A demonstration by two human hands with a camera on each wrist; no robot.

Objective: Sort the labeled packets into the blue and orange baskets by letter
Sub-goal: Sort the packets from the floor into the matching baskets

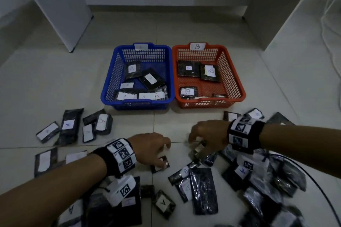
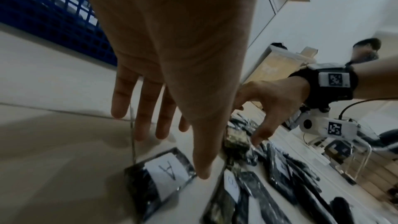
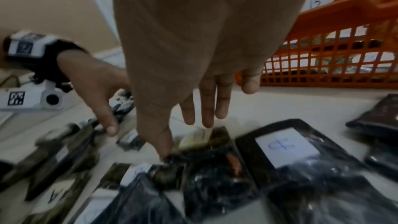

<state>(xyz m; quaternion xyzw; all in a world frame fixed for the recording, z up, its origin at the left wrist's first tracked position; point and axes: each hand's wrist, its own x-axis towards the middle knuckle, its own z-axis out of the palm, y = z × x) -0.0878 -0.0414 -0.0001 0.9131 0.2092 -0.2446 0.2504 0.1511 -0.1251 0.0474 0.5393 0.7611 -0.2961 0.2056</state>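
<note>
The blue basket [image 1: 108, 86] [image 2: 43, 14] holds several packets marked A; the orange basket [image 1: 238, 83] [image 3: 333, 54], tagged B, holds B packets. My left hand [image 1: 160, 155] [image 2: 176, 154] hovers low over a small A packet [image 1: 162, 165] [image 2: 165, 171]. Its fingers are straight and spread, and the thumb tip touches the packet's edge. My right hand [image 1: 195, 143] [image 3: 186, 139] reaches down with straight fingers over a small dark packet [image 1: 199, 150] [image 3: 202, 138]. Its thumb touches the packets beside it. That packet's label is unreadable.
Loose labelled packets lie all over the tiled floor: a group at the left [image 1: 73, 127], more in front [image 1: 203, 190], a heap at the right [image 1: 267, 180] with a black cable [image 1: 313, 180]. A white cabinet [image 1: 60, 5] stands behind the baskets.
</note>
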